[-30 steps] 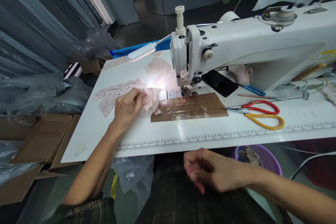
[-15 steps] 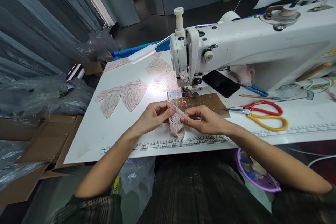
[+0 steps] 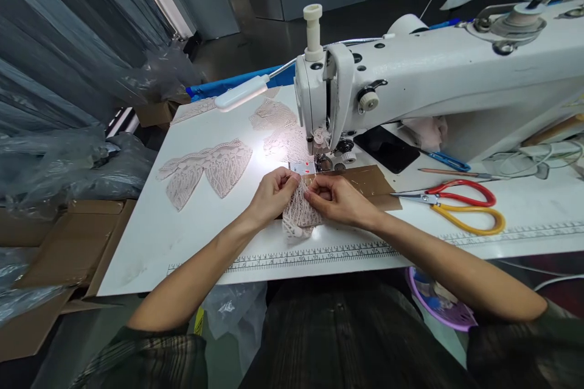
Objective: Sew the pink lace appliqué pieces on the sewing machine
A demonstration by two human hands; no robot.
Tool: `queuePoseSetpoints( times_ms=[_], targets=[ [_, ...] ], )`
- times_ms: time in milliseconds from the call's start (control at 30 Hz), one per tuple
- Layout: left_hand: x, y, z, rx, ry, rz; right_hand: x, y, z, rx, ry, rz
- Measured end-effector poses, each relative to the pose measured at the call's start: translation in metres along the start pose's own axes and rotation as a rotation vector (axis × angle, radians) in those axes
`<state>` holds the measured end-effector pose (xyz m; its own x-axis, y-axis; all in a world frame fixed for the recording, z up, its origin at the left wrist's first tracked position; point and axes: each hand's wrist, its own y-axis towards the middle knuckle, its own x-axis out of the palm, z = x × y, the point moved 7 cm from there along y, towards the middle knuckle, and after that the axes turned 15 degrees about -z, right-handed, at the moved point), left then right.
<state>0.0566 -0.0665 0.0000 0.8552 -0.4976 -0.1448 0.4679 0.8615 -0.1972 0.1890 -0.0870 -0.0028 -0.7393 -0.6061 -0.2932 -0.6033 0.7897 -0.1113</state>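
Note:
A small pink lace piece (image 3: 300, 211) hangs between my two hands, just in front of the needle area of a white sewing machine (image 3: 410, 85). My left hand (image 3: 275, 193) pinches its upper left edge between thumb and fingers. My right hand (image 3: 337, 197) is closed on its upper right edge, fingers curled. The lace's lower end drapes onto the white table. Behind my right hand lies a brown strip (image 3: 369, 185) on the machine bed. More lace pieces (image 3: 285, 141) rest under the lamp light, and a joined two-part lace piece (image 3: 207, 170) lies flat to the left.
Red-and-yellow-handled scissors (image 3: 456, 203) lie right of my right hand. Behind them are a black phone (image 3: 387, 148), blue snips (image 3: 449, 161) and a pencil (image 3: 451, 173). A ruler tape (image 3: 328, 253) runs along the table's front edge. A lamp (image 3: 241, 93) hangs over the left side.
Both hands have moved slightly away from me, towards the needle area, with the lace. The lace now spreads wider and flatter between them. The view has shifted a little.

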Motion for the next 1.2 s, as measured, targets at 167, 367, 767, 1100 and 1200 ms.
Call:
queuePoseSetpoints(
  times_ms=[167,367,767,1100,1200],
  targets=[
    [-0.008,0.016,-0.01,-0.06,-0.084,0.048,0.015,0.011,0.003,-0.009,-0.071,-0.027],
    [-0.008,0.014,-0.009,-0.022,0.001,-0.071,0.02,0.0,0.007,-0.01,0.117,-0.558],
    [0.005,0.01,-0.015,-0.005,0.222,-0.164,-0.024,0.01,0.027,0.113,0.216,-0.061],
    [0.006,0.007,-0.008,-0.01,0.293,-0.073,-0.028,0.005,0.026,0.158,0.228,-0.101],
    [0.006,0.008,-0.007,-0.015,0.303,-0.078,-0.028,0.006,0.026,0.127,0.221,-0.1]
  ],
)
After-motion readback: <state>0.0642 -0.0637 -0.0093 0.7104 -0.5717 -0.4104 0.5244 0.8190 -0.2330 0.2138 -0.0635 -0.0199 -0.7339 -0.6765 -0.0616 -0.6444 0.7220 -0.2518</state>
